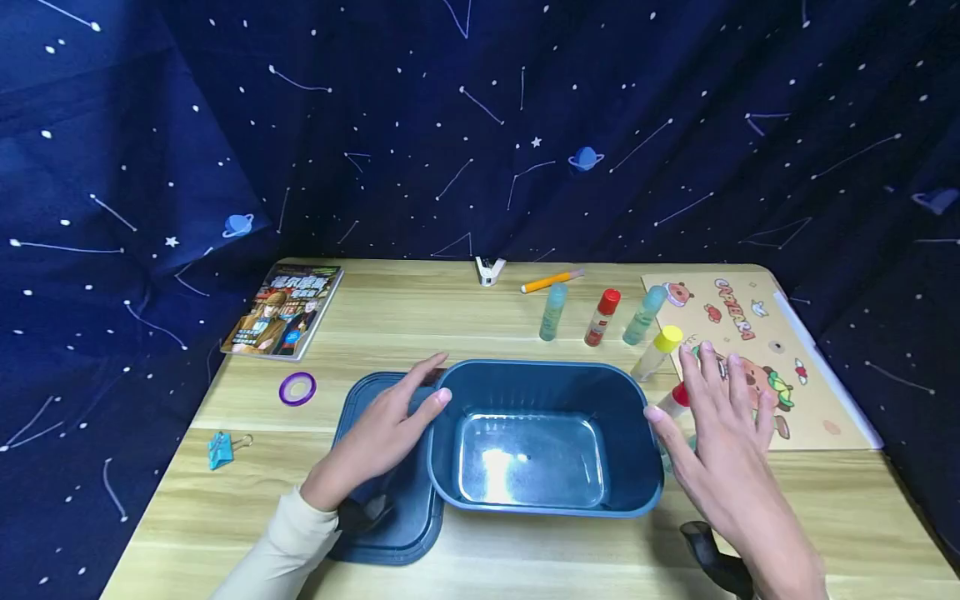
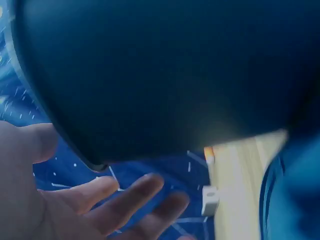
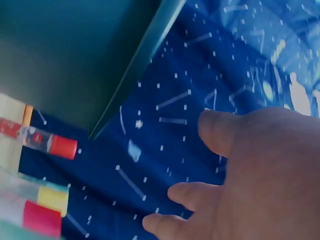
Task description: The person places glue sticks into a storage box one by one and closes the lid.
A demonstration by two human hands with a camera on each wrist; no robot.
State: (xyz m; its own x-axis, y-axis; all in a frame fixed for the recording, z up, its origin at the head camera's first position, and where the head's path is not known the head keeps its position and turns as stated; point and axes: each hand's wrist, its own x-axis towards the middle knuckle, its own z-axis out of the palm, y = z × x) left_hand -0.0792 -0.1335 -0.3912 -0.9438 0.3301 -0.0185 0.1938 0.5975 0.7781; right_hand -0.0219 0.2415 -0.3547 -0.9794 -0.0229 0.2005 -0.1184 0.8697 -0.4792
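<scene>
A dark blue plastic bin (image 1: pixel 525 510) stands on the table with its inside bare. On its left side my left hand (image 1: pixel 386 429) is spread, the thumb tip right at the rim and the fingers extended past the back corner. That hand is over a flat blue lid (image 1: pixel 405 533), which lies partly beneath the bin's left edge. Off the right side, my right hand (image 1: pixel 720 450) hovers with fingers spread and thumb near the rim. Behind its fingers are a red-capped tube (image 1: pixel 679 395) and a yellow-capped tube (image 1: pixel 657 352), the first partly hidden.
Two teal tubes (image 1: pixel 552 312) and another red-capped tube (image 1: pixel 602 317) stand behind the bin. An orange marker (image 1: pixel 551 282) and white stapler-like object (image 1: pixel 489 271) lie farther back. Left are a book (image 1: pixel 285 312), purple tape roll (image 1: pixel 297 388) and blue binder clip (image 1: pixel 221 450); right, a capybara folder (image 1: pixel 817 400).
</scene>
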